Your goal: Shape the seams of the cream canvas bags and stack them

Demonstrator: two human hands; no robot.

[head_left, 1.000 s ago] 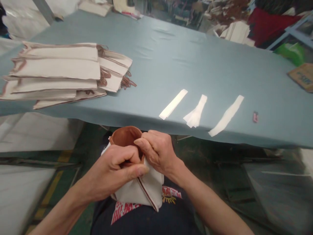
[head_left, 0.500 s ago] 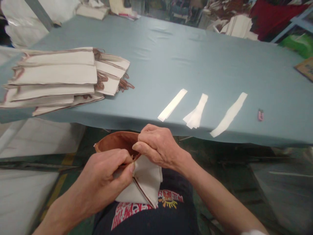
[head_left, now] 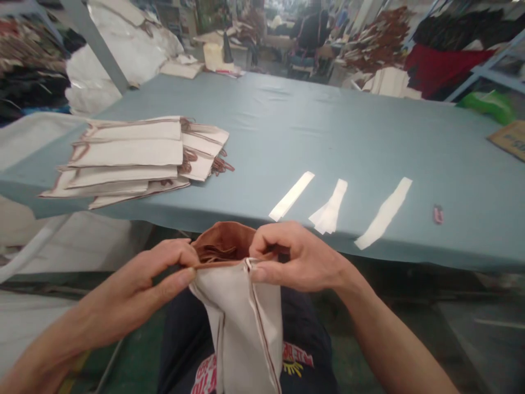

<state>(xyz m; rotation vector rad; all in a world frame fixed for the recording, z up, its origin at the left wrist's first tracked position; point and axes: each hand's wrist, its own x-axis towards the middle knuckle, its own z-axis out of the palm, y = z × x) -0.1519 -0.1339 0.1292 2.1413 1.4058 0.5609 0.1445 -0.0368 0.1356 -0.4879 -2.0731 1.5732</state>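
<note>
A cream fabric bag (head_left: 235, 306) with dark piped seams and a brown lining hangs over my lap, its mouth facing up. My left hand (head_left: 164, 273) pinches the rim at the left between thumb and fingers. On the right side of the mouth, my right hand (head_left: 293, 256) grips the rim beside a seam, thumb outside and fingers curled into the opening. Folds of brown lining show inside; the bag's lower end runs out of the picture.
Ahead stands a table with a blue-grey cover (head_left: 361, 137). A stack of cream fabric pieces with brown edging (head_left: 135, 153) lies on its left. Several white strips (head_left: 292, 196) and a small pink object (head_left: 438, 214) lie near the front edge. A cardboard piece (head_left: 511, 139) sits far right.
My hands have moved apart along the rim, the left one outward to the left. The bag's mouth is spread wider and its body hangs straighter down. The view has tilted up.
</note>
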